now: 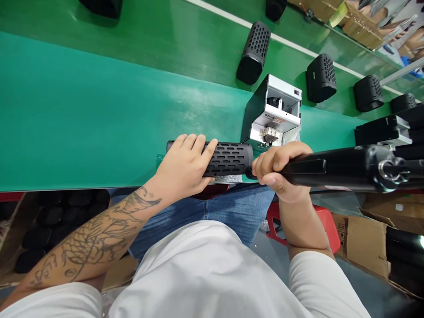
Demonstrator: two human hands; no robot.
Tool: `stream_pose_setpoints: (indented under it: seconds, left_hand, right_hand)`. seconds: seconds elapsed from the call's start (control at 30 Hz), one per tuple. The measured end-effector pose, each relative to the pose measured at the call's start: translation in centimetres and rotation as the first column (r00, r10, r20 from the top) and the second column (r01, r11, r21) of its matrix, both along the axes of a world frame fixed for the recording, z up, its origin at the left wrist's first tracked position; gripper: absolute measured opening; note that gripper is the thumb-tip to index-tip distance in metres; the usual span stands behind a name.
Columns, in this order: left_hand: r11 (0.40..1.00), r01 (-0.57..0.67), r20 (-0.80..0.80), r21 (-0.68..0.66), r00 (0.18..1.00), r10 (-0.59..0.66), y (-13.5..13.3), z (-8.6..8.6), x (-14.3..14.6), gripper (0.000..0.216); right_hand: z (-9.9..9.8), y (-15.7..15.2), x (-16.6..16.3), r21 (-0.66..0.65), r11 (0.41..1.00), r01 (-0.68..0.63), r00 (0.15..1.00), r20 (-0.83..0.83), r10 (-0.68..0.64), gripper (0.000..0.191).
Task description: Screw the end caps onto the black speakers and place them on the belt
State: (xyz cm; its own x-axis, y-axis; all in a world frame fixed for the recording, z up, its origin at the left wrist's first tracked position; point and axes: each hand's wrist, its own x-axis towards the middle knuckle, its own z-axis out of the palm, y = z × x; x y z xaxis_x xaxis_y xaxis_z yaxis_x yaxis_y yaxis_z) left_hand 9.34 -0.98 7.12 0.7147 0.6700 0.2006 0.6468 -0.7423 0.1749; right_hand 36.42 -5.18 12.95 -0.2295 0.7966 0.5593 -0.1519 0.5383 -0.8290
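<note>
My left hand (188,165) lies over a black speaker-like casing (232,159) with a slotted grille, its fingers wrapped across the top and the thumb along the near side. The casing rests on its side near the front edge of the green bench. In my right hand (281,170) is a black electric screwdriver (334,170), held level. Its tip end meets the casing's right end; the exact contact is hidden by my fingers. Just behind my right hand stands a silver-and-black screw feeder (273,112).
Similar black casings (254,53) stand on the green conveyor (159,39) behind the bench (82,119). A second feeder-like machine (384,132) is at right. Below are a red stool (326,225) and cardboard boxes (366,247). Other people's hands (367,11) show far right.
</note>
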Motion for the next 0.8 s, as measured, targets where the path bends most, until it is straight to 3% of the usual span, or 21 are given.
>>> stream_pose_setpoints:
  seconds: [0.1, 0.2, 0.23, 0.3, 0.37, 0.47, 0.6, 0.7, 0.8]
  left_hand:
    - [1.0, -0.016, 0.025, -0.019, 1.0, 0.017, 0.0, 0.0, 0.1, 0.096]
    - [0.999, -0.029, -0.01, -0.018, 1.0, 0.029, -0.5, 0.2, 0.7, 0.096]
    - [0.999, -0.037, -0.017, -0.018, 0.999, 0.037, -0.8, 0.3, 1.0, 0.095]
    - [0.998, -0.061, -0.011, -0.02, 0.998, 0.061, -1.4, 0.4, 1.5, 0.094]
    - [0.996, -0.087, 0.024, -0.023, 0.996, 0.087, -1.8, 0.4, 1.6, 0.093]
    - [0.996, -0.088, 0.139, -0.02, 0.986, 0.09, -1.7, -0.1, 0.1, 0.092]
    - [1.0, 0.013, 0.426, -0.004, 0.905, -0.01, -0.7, -2.9, -3.8, 0.095]
    - [0.996, 0.076, 0.586, -0.054, 0.81, -0.031, -0.2, -6.2, -6.0, 0.109]
    - [0.992, 0.081, 0.646, -0.097, 0.763, 0.001, -0.2, -9.2, -6.4, 0.124]
  right_hand:
    - [1.1, -0.3, -0.1, 0.021, 0.999, 0.048, 0.999, 0.002, -0.048, 0.036]
    - [2.9, 0.4, 0.8, 0.043, 0.959, 0.281, 0.959, -0.063, -0.278, 0.042]
    - [3.3, 1.1, 1.4, 0.078, 0.909, 0.409, 0.91, -0.113, -0.4, 0.044]
    - [3.6, 3.1, 2.9, 0.155, 0.745, 0.648, 0.76, -0.2, -0.619, 0.051]
    - [3.0, 5.3, 4.3, 0.185, 0.63, 0.754, 0.656, -0.167, -0.736, 0.056]
    - [0.9, 7.4, 6.0, 0.101, 0.66, 0.745, 0.662, 0.012, -0.749, 0.055]
    - [-1.5, 7.5, 7.1, 0.058, 0.686, 0.726, 0.687, 0.004, -0.727, 0.056]
    - [-1.4, 6.6, 6.8, 0.086, 0.67, 0.737, 0.671, 0.022, -0.741, 0.057]
    - [0.4, 5.0, 5.2, 0.096, 0.669, 0.737, 0.674, -0.031, -0.738, 0.052]
